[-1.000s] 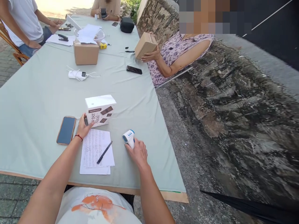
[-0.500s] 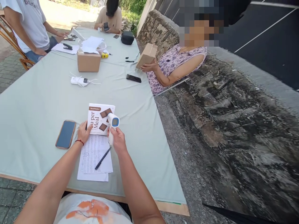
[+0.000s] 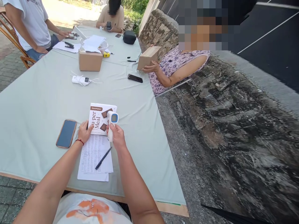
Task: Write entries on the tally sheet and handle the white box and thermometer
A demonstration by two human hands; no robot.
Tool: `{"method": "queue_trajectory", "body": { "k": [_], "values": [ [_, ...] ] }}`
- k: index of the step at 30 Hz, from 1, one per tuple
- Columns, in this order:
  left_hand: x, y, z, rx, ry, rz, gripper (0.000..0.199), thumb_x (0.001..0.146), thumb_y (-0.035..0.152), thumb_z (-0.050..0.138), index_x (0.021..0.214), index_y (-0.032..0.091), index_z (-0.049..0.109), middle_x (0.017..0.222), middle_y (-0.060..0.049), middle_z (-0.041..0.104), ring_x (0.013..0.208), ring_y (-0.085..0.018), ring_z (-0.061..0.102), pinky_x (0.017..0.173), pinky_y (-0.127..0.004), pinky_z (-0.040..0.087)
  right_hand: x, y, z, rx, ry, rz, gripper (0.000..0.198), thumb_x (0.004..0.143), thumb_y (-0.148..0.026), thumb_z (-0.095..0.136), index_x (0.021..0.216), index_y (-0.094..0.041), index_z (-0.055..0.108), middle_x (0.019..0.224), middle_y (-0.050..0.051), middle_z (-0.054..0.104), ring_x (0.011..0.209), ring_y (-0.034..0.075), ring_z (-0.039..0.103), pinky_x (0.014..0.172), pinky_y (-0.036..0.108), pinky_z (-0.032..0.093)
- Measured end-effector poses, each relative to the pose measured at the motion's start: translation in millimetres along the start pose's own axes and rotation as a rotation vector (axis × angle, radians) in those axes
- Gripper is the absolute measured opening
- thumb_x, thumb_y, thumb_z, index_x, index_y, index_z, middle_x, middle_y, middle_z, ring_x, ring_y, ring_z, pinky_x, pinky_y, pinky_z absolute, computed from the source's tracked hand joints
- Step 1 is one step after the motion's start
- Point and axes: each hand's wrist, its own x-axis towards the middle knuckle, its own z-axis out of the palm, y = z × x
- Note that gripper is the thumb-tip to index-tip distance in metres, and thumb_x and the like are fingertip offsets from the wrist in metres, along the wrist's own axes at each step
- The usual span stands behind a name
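A white box with brown print and chocolate pictures stands near the table's front. Its left edge is gripped by my left hand, thumb on the front. My right hand is wrapped round the handle of a white infrared thermometer, held before the box's right side, its blue-rimmed screen facing me. Printed sheets lie below the box, with a black pen on them. To the left of my left hand lies a smartphone in an orange-edged case.
Further up the cloth-covered table are a corded white device, a cardboard box, a dark phone and a black case. A person at right holds a carton. Two others are at the far end.
The thermometer has shifted slightly left and tilted across the white box. The person at right has turned the carton, which now sits more level. My left hand stays on the box.
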Motion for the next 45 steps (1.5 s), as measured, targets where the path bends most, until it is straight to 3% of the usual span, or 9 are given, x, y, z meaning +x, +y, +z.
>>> {"method": "queue_trajectory", "body": {
  "k": [10,15,25,29,32,35,39,42,45],
  "values": [
    [1,2,-3,0.007,-0.020,0.009,0.055,0.100,0.060,0.040,0.129,0.020,0.063,0.112,-0.013,0.068,0.109,-0.031,0.060,0.098,-0.047,0.048,-2,-2,3,-0.032,-0.013,-0.016,0.047,0.072,-0.066,0.072,0.072,-0.022,0.056,0.063,-0.003,0.056,0.057,0.012,0.045,0.052,0.026,0.038],
    [1,1,-4,0.010,-0.031,0.023,0.057,0.100,0.061,0.039,0.130,0.019,0.061,0.115,-0.014,0.067,0.110,-0.032,0.059,0.099,-0.049,0.047,-19,-11,2,-0.014,0.004,0.012,0.046,0.070,-0.065,0.074,0.070,-0.023,0.054,0.060,-0.004,0.054,0.053,0.011,0.043,0.048,0.026,0.035],
    [10,1,-8,0.022,0.017,0.088,0.062,0.097,0.071,0.034,0.117,0.020,0.064,0.102,-0.012,0.067,0.099,-0.031,0.061,0.091,-0.047,0.049,-91,-25,-33,-0.037,0.107,0.030,0.039,0.071,-0.056,0.077,0.079,-0.020,0.063,0.066,-0.002,0.057,0.059,0.013,0.047,0.056,0.027,0.039],
    [13,0,-9,0.029,0.027,0.091,0.064,0.095,0.074,0.034,0.113,0.020,0.065,0.097,-0.011,0.066,0.096,-0.030,0.061,0.090,-0.047,0.050,-105,-27,-43,-0.007,0.143,0.040,0.039,0.070,-0.055,0.078,0.081,-0.019,0.065,0.067,-0.002,0.059,0.060,0.012,0.047,0.058,0.027,0.040],
    [12,-2,-9,-0.001,0.027,0.086,0.067,0.094,0.076,0.038,0.120,0.020,0.064,0.104,-0.012,0.067,0.101,-0.031,0.062,0.094,-0.048,0.050,-104,-20,-51,-0.037,0.152,0.021,0.041,0.072,-0.057,0.076,0.082,-0.019,0.066,0.068,-0.001,0.059,0.061,0.013,0.049,0.060,0.028,0.042],
    [9,-4,-6,-0.060,0.031,0.071,0.077,0.088,0.077,0.050,0.136,0.017,0.055,0.121,-0.015,0.065,0.113,-0.033,0.060,0.101,-0.051,0.048,-94,-4,-70,-0.216,0.212,0.005,0.048,0.074,-0.062,0.071,0.094,-0.018,0.069,0.078,0.002,0.064,0.070,0.017,0.056,0.067,0.031,0.047],
    [2,-6,0,-0.141,0.059,0.059,0.082,0.089,0.072,0.055,0.148,0.016,0.042,0.134,-0.018,0.058,0.124,-0.034,0.057,0.108,-0.053,0.045,-78,29,-109,-0.791,0.450,0.027,0.061,0.072,-0.063,0.066,0.117,-0.020,0.068,0.108,0.010,0.066,0.098,0.027,0.061,0.083,0.038,0.049],
    [-2,-8,3,-0.130,0.088,0.087,0.084,0.091,0.069,0.055,0.152,0.015,0.035,0.141,-0.021,0.053,0.132,-0.035,0.052,0.113,-0.055,0.040,-77,48,-136,-1.172,0.390,0.085,0.053,0.083,-0.055,0.060,0.125,-0.023,0.064,0.113,0.012,0.064,0.107,0.030,0.061,0.086,0.040,0.049],
    [-4,-10,3,-0.087,0.041,0.094,0.084,0.093,0.066,0.054,0.155,0.016,0.028,0.148,-0.022,0.048,0.140,-0.037,0.044,0.118,-0.057,0.035,-81,45,-146,-1.393,0.304,0.106,0.056,0.085,-0.049,0.065,0.131,-0.018,0.059,0.119,0.018,0.063,0.115,0.035,0.059,0.093,0.048,0.049]
  ]
}}
